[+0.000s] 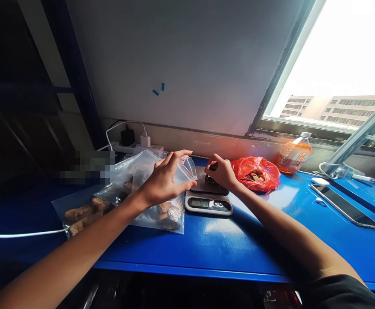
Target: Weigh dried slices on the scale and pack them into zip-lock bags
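Note:
My left hand [164, 178] holds a small clear zip-lock bag [187, 168] with a red strip along its mouth, thumb and fingers spread at its edges. To its right, a small kitchen scale [190, 209] with a digital display stands on the blue desk. Above the scale's plate, my right hand [222, 172] has its fingers curled around a dark piece [212, 166]; its exact kind is unclear. Larger clear zip-lock bags [174, 227] with brown, lumpy dried pieces [78, 213] lie under and left of my left hand.
Just right of the scale is an open red plastic bag [273, 176] of brown dried pieces. Behind it stands a bottle of orange drink [293, 154]. A phone [345, 206] and white earbud case [320, 182] lie right. Chargers [145, 140] and cables line the wall.

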`<state>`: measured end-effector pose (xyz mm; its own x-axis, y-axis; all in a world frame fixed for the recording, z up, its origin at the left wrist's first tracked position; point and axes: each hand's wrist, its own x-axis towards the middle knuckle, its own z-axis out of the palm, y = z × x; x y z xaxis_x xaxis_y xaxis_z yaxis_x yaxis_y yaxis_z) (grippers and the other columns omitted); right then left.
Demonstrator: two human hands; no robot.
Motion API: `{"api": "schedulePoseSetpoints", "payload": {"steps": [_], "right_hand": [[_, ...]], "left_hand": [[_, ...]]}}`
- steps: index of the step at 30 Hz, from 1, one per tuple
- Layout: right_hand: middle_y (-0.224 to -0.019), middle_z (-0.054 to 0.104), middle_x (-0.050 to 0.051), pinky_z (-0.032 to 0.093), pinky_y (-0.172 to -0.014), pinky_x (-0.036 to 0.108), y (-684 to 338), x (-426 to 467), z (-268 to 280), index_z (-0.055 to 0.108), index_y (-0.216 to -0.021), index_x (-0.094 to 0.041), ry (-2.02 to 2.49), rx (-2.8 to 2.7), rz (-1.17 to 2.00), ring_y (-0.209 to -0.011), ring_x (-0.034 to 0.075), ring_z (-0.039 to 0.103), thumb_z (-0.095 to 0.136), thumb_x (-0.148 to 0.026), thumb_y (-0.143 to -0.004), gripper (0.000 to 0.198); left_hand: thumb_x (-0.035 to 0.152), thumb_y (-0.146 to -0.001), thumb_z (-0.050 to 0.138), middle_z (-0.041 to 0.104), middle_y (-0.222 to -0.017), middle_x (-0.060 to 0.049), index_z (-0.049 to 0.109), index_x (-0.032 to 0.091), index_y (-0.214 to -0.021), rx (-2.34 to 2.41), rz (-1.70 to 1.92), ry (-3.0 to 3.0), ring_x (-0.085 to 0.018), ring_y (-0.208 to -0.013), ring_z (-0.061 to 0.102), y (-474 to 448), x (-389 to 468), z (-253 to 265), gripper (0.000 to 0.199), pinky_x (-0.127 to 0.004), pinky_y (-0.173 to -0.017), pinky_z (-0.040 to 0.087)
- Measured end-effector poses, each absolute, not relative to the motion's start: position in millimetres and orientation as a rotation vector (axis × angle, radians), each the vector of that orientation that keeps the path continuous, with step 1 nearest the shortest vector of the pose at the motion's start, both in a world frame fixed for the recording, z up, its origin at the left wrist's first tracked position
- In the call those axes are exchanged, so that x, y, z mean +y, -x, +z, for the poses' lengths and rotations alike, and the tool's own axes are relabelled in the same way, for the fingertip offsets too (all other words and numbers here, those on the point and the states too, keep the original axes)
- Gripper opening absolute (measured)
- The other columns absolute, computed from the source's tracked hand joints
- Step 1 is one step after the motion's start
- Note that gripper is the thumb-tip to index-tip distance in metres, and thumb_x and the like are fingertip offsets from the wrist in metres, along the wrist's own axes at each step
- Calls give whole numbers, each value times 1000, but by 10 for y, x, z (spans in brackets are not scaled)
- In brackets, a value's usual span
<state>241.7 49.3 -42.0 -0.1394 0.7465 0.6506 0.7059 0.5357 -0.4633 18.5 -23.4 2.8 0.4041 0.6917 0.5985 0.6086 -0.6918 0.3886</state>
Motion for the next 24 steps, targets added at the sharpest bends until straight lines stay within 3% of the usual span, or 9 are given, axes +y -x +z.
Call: {"api": "schedulePoseSetpoints", "payload": {"steps": [7, 14, 24], "right_hand": [[-54, 60, -2, 41, -56, 22, -2437, 497, -386, 60, -85, -18, 1182, -1833, 181, -48, 11, 52, 60, -29, -74, 16], [-56, 57, -3, 40, -52, 21, -2436, 523, -396, 60, -83, -17, 1157, -1803, 349, -50, 10, 52, 60, -28, -72, 15], [-56, 49, -7, 34, -45, 19, -1920, -31, 284, 54, -78, -19, 730, -1728, 575, -47, 6, 43, 70, -39, -71, 27]], "left_hand": [[35, -76, 72, 54, -131, -7, 37, 26, -132, 1203, 1138, -2570, -27, -120, 54, -175, -244, 7, 67, -48, -104, 39], [36, -77, 71, 54, -131, -7, 38, 26, -130, 1169, 1101, -2658, -27, -119, 55, -176, -224, -58, 63, -49, -104, 38], [48, -72, 75, 42, -142, -16, 25, 26, -138, 991, 1440, -2461, -33, -126, 49, -209, -183, -120, 86, -54, -104, 40]]}}
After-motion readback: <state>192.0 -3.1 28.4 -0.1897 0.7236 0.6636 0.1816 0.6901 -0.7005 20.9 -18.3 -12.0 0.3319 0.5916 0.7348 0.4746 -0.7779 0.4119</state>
